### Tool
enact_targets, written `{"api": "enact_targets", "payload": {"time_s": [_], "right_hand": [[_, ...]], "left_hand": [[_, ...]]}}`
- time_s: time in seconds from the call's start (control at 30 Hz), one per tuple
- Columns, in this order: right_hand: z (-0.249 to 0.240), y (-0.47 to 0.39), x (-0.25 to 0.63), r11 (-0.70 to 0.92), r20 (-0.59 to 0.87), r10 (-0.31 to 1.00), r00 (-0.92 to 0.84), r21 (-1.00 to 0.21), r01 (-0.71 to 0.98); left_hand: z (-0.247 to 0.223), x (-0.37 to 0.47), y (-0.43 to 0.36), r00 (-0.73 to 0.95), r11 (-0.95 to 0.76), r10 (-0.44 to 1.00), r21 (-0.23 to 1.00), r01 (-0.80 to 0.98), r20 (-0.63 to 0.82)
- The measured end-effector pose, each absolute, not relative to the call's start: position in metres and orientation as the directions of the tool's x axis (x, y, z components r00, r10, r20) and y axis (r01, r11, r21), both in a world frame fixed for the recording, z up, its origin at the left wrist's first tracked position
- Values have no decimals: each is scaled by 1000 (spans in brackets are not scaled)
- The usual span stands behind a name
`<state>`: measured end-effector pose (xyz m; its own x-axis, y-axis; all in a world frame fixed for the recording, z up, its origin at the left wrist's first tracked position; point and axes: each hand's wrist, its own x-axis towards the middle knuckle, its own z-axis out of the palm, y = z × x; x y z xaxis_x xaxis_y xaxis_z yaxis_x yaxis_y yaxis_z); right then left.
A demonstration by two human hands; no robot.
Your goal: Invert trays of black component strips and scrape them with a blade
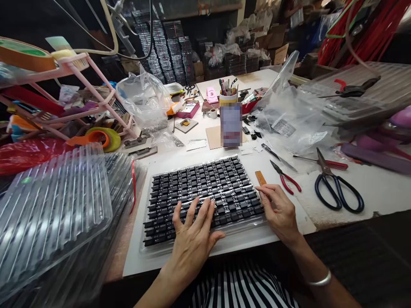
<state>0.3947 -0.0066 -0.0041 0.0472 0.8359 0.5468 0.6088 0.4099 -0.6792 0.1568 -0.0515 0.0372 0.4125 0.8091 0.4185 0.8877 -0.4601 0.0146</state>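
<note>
A clear plastic tray [247,224] lies on the white table, filled with rows of small black parts [199,184]. My left hand [195,233] rests on the lower middle rows with its fingers spread. At the tray's right edge, my right hand [278,209] has its thumb and index finger pinched together; whatever is between them is too small to make out. A flat orange-brown piece [260,178] lies just beyond the right fingers. Red-handled pliers [284,175] are to the right of that hand.
Blue-handled scissors [337,188] and a knife [278,157] lie on the right. Empty clear trays [61,214] are stacked at the left, below a pink rack [96,92]. Behind the filled tray stand a phone [231,124] and a pen cup [227,99]. Plastic bags [289,115] lie back right.
</note>
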Motion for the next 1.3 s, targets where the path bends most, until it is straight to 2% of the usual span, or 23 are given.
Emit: {"api": "enact_targets", "payload": {"time_s": [0.17, 0.33, 0.43, 0.77, 0.87, 0.97, 1.17, 1.3], "right_hand": [[-5, -9, 396, 387, 508, 860, 51, -713, 585], [-4, -8, 395, 388, 508, 860, 47, -710, 587], [-4, -8, 394, 377, 495, 868, 48, -719, 584], [-2, -4, 393, 377, 487, 872, 51, -734, 564], [-2, -4, 393, 429, 511, 859, 2, -722, 542], [-1, -4, 393, 452, 532, 847, -12, -707, 544], [-2, -4, 393, 382, 505, 860, 71, -731, 565], [-6, -6, 398, 397, 519, 853, 50, -709, 583]], "left_hand": [[36, 151, -57, 420, -471, 801, 18, 882, 426], [34, 157, -58, 332, -415, 846, 124, 902, 417], [33, 161, -57, 312, -401, 855, 146, 905, 414], [32, 166, -51, 343, -433, 858, 176, 884, 383], [31, 167, -52, 385, -468, 846, 167, 868, 370], [33, 170, -49, 390, -483, 830, 164, 860, 399], [33, 199, -24, 359, -519, 779, 207, 829, 515], [28, 223, -9, 359, -526, 771, 207, 825, 525]]}}
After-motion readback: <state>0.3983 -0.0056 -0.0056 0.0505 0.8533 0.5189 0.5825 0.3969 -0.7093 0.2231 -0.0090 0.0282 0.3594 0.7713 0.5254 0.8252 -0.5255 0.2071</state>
